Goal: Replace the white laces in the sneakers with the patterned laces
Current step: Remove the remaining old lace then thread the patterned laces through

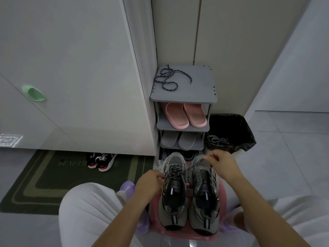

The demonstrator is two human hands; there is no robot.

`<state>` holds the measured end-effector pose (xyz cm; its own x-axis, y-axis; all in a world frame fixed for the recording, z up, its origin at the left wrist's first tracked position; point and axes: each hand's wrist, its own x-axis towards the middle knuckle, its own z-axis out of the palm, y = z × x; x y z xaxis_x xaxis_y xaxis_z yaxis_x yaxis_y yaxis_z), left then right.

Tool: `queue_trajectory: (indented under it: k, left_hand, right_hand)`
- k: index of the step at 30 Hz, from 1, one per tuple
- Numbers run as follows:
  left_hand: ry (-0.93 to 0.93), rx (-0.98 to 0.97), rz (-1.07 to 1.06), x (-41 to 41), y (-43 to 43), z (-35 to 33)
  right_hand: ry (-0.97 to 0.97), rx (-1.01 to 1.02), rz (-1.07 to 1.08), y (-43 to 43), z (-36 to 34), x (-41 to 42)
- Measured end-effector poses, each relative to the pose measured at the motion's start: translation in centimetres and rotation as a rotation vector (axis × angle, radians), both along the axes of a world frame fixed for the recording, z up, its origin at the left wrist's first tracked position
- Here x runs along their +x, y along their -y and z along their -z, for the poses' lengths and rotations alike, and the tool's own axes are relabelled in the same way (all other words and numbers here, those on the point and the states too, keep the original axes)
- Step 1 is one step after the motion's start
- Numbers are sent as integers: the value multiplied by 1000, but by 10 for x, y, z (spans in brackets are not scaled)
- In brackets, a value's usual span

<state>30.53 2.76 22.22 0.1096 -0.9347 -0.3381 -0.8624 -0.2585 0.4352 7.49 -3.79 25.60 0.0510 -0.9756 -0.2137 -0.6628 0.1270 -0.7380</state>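
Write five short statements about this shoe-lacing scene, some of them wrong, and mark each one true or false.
1. A spare patterned lace lies on top of the shoe rack. True.
2. The pink slippers sit on the floor mat. False: they are on the rack's second shelf, and black-and-red shoes are on the mat.
3. The left hand and the right hand each pinch the threaded lace. True.
4. The bin has a white liner. False: its bag is black.
5. The grey sneakers stand on a pink stool. True.
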Motion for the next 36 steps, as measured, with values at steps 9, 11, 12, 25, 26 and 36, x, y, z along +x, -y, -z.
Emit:
queue_trajectory:
  k: [9,11,12,25,26,36]
  left_hand:
    - [-339,-122,153,-58,8,-26]
    - [-305,-106,159,-63,8,-24]
    - [-301,-98,149,-63,8,-23]
    - [-198,-96,130,-44,5,-21]
    - [-176,-104,139,-44,4,-20]
    - [76,-95,107,-41,-6,0]
  right_hand:
    - [342,140,67,1,-9,27]
    - [366,149,92,1,-9,29]
    - [368,148,104,1,-9,29]
    - [-298,-468,-430,-28,6,29]
    - [-349,-444,-469,-31,10,31]
    - [-487,-269,-444,-34,28,18]
